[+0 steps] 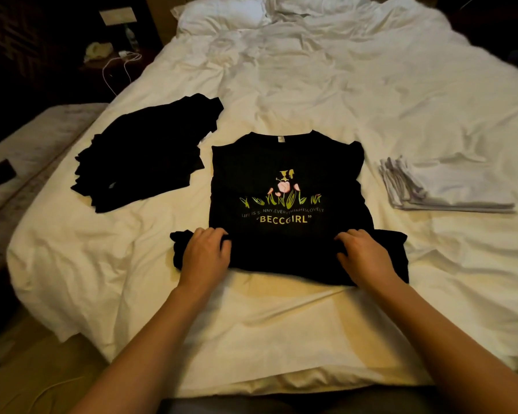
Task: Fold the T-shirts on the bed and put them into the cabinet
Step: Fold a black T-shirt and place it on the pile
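Rumpled white bed (326, 94) carries a black T-shirt (287, 174) lying print-up, its hem pinched by left hand (205, 253) and right hand (364, 253), seemingly ready to fold it away from them.

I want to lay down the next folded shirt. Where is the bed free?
Free: the duvet between the printed shirt and the pillows, and the strip before the shirt's hem. Crowded: black pile on the left, white pile on the right, with narrow gaps beside the shirt.
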`<control>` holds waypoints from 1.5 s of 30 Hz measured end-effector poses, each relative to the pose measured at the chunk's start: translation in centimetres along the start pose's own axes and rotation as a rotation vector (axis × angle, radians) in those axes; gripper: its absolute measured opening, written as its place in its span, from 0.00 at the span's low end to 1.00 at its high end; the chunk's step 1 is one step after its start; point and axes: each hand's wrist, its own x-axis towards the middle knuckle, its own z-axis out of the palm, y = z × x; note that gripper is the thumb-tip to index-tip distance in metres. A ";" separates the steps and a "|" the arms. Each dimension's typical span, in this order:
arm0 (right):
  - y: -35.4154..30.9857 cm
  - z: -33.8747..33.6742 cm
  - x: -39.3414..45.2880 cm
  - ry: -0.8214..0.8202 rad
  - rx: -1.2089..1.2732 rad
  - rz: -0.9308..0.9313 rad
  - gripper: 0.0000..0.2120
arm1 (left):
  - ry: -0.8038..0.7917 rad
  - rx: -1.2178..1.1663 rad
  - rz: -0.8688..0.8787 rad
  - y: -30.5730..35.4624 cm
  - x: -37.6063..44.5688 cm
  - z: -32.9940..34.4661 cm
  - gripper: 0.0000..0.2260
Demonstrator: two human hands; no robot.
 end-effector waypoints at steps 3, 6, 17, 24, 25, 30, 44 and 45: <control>0.2 -1.0 0.6 0.044 0.158 0.042 0.12 | -0.110 0.072 0.008 -0.1 1.6 -0.7 0.07; 0.6 -1.8 1.4 0.018 0.329 0.064 0.11 | -0.384 0.157 0.072 -0.5 3.5 -0.8 0.10; 2.4 -2.6 4.1 -0.053 0.489 0.031 0.06 | -0.588 0.056 0.020 -0.4 8.7 -0.4 0.07; 3.2 -2.8 6.0 -0.139 0.442 0.056 0.05 | -0.469 -0.035 -0.071 -1.6 10.5 0.9 0.08; 3.3 -2.8 6.3 -0.139 0.418 0.054 0.06 | -0.458 -0.034 -0.087 -1.7 10.6 1.2 0.08; 3.8 -3.1 8.5 -0.022 0.393 0.049 0.06 | -0.240 -0.046 -0.100 -1.4 11.8 1.8 0.10; 3.6 -2.9 21.5 0.163 0.164 0.039 0.08 | -0.018 0.061 -0.099 -1.6 21.3 8.1 0.10; 3.9 -2.7 22.4 0.170 0.146 0.039 0.08 | -0.011 0.076 -0.094 -1.7 22.1 8.6 0.10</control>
